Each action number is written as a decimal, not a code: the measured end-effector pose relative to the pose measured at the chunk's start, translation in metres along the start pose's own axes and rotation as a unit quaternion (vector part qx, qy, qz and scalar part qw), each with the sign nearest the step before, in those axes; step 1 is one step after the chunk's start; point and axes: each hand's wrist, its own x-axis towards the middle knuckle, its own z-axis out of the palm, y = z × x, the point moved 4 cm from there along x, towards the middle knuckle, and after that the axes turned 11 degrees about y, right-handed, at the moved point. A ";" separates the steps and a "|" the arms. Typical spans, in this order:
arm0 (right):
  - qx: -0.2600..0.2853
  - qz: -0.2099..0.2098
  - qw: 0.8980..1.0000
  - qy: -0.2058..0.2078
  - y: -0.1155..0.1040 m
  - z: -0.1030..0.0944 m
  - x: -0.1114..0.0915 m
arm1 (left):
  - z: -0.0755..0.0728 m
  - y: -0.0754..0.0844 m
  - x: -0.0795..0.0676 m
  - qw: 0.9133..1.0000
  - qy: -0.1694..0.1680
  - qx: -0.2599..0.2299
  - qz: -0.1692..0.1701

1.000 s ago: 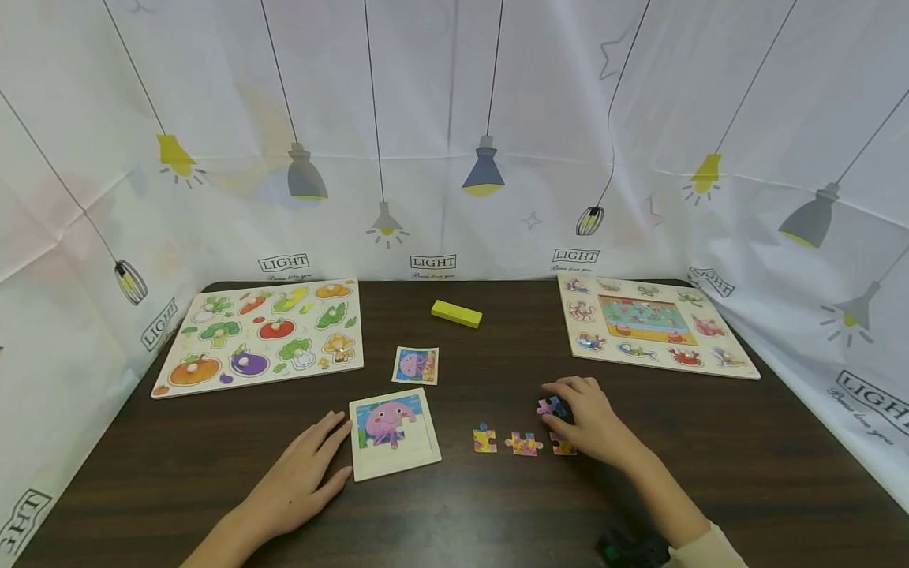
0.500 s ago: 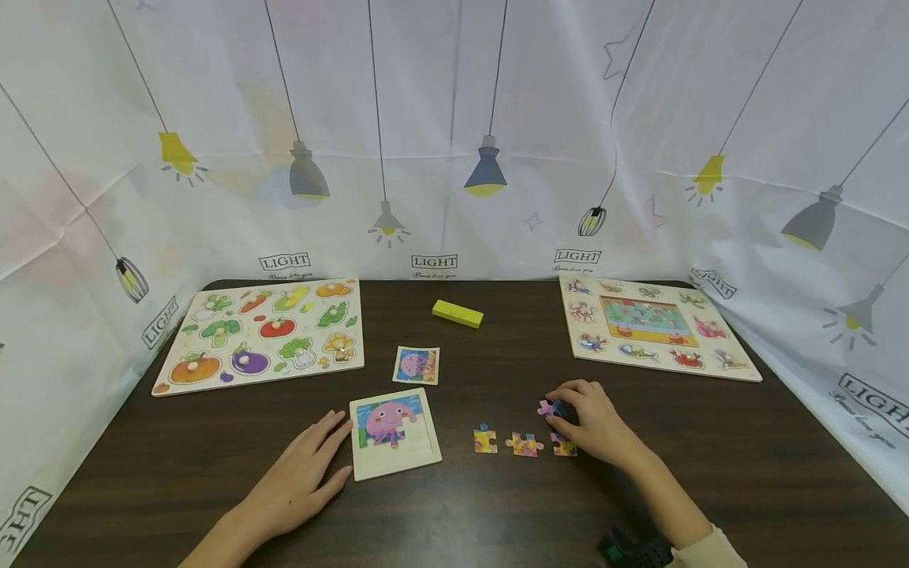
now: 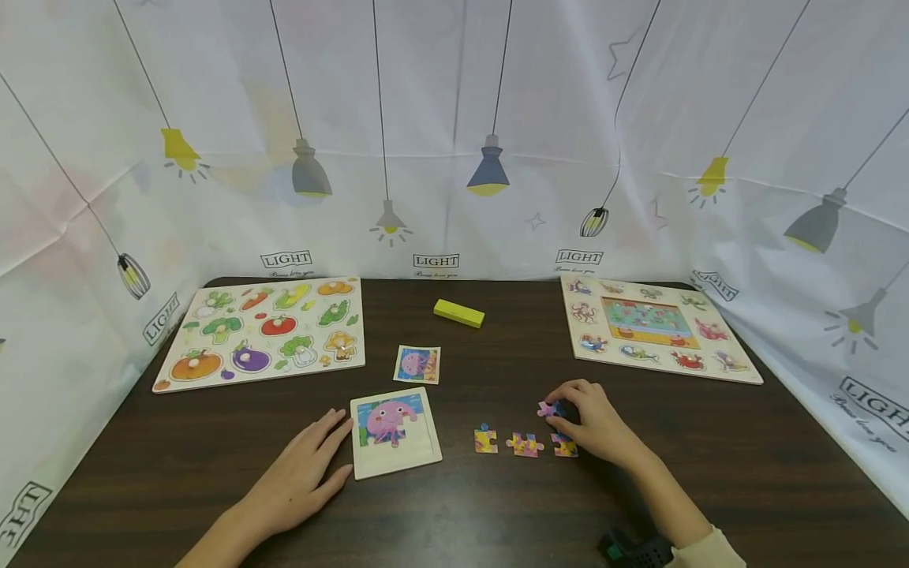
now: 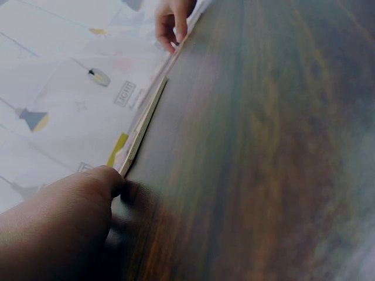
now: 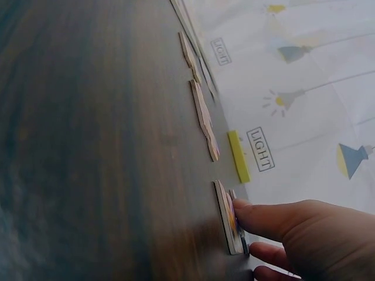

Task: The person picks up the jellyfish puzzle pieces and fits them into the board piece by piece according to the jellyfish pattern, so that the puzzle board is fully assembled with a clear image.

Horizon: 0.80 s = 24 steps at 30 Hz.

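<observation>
A pale curtain (image 3: 454,87) printed with hanging lamps rises behind my dark wood-grained table (image 3: 461,521), whose faint sheen suggests flat things slide on it easily. The vegetable board (image 3: 252,333) lies far left, the sea-animal board (image 3: 667,357) far right.

Nearer, left of the middle, is the wooden tray (image 3: 415,450), its octopus picture partly filled and its near right part bare wood. I judge it stiff, thin and light enough to skid, so its rim is the part to steady. The relaxed fingers of my left hand (image 3: 291,473) rest against its left edge, grasping nothing. Just beyond the tray lies the picture card (image 3: 417,364), and farther back the yellow block (image 3: 459,313).

The pieces are smallest, right of the tray. The yellow piece (image 3: 486,439), the wide piece (image 3: 525,446) and the corner piece (image 3: 565,446) lie in a row. Just beyond the corner piece, the thumb and finger of my right hand (image 3: 595,422) pinch the pink-and-blue piece (image 3: 547,409); I cannot tell whether it is off the table. Its kind looks like thin wood: nearly weightless, rigid, probably slick on the printed face, weakest at the knobs. Opposite side edges should give the surest hold.
</observation>
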 end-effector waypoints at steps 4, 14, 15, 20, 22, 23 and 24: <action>0.005 0.007 1.000 -0.003 0.001 0.000 0.000 | 0.000 0.000 0.000 1.000 -0.001 -0.001 -0.001; 0.000 0.011 1.000 0.008 0.001 0.000 0.000 | 0.002 -0.002 0.000 1.000 0.004 0.002 0.001; -0.001 0.013 1.000 0.008 0.001 0.001 0.000 | 0.002 -0.002 0.000 1.000 0.005 0.002 0.002; -0.002 0.024 1.000 0.008 0.000 0.001 0.001 | 0.003 -0.002 0.000 1.000 0.009 0.002 0.009; 0.005 0.031 0.999 0.010 -0.001 0.002 0.002 | 0.003 -0.002 0.000 1.000 0.010 0.002 0.010; 0.010 0.033 0.999 0.013 -0.003 0.002 0.002 | 0.003 -0.002 0.000 1.000 0.010 0.002 0.010; 0.015 0.034 0.999 0.015 -0.004 0.002 0.003 | 0.003 -0.002 0.000 1.000 0.010 0.003 0.011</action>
